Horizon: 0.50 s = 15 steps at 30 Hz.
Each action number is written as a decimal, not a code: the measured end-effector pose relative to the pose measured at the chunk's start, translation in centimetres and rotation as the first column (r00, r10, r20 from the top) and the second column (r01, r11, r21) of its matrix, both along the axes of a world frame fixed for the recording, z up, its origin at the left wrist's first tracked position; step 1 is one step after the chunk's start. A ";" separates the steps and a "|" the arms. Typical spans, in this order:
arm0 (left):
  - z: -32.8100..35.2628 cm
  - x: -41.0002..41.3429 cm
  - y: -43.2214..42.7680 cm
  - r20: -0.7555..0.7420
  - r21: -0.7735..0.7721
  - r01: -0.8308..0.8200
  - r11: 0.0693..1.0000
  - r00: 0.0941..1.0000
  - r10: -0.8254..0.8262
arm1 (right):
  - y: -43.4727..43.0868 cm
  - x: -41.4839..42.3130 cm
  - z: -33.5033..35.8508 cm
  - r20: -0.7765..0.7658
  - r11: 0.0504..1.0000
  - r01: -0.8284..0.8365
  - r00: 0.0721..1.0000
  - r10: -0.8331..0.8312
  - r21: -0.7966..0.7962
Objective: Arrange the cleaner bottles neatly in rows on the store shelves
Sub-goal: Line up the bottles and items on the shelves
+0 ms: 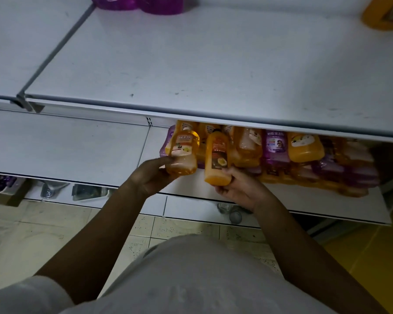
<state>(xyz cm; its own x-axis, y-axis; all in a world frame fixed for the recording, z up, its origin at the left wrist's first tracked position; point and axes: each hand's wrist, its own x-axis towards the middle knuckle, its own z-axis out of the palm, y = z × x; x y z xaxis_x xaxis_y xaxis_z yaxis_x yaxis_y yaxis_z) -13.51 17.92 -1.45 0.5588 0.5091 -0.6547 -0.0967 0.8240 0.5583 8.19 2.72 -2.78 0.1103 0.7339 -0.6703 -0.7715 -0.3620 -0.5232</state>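
Note:
My left hand [150, 175] grips the base of a clear orange cleaner bottle [183, 152] with a pale label. My right hand [238, 189] holds the bottom of an opaque orange cleaner bottle [217, 159] with a dark label. Both bottles are tilted, caps pointing under the upper shelf. Behind them, a jumbled pile of orange and purple bottles [304, 159] lies on the lower shelf [82, 155], partly hidden by the upper shelf [213, 64].
Two purple bottles [143, 3] stand at the back of the upper shelf, and an orange bottle [383, 12] at its far right. Below the lower shelf, small packaged items [89, 192] lie near the tiled floor [55, 227].

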 end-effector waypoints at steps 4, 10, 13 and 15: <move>-0.7 -1.4 -2.5 0.074 0.024 0.207 0.978 0.975 -0.208 | -3.2 0.8 1.3 0.210 0.972 -0.195 0.964 0.166 0.129; -0.2 0.1 -6.0 0.008 0.255 0.413 0.874 0.903 -0.429 | -8.8 1.4 3.3 0.524 0.955 -0.251 0.841 0.134 0.158; 1.3 2.5 -8.0 -0.023 0.344 0.433 0.833 0.891 -0.454 | -11.5 1.6 4.1 0.624 0.986 -0.101 0.781 -0.004 0.134; 2.5 4.4 -9.3 -0.098 0.427 0.471 0.772 0.873 -0.478 | -13.6 2.0 5.0 0.719 0.991 -0.049 0.693 -0.058 0.127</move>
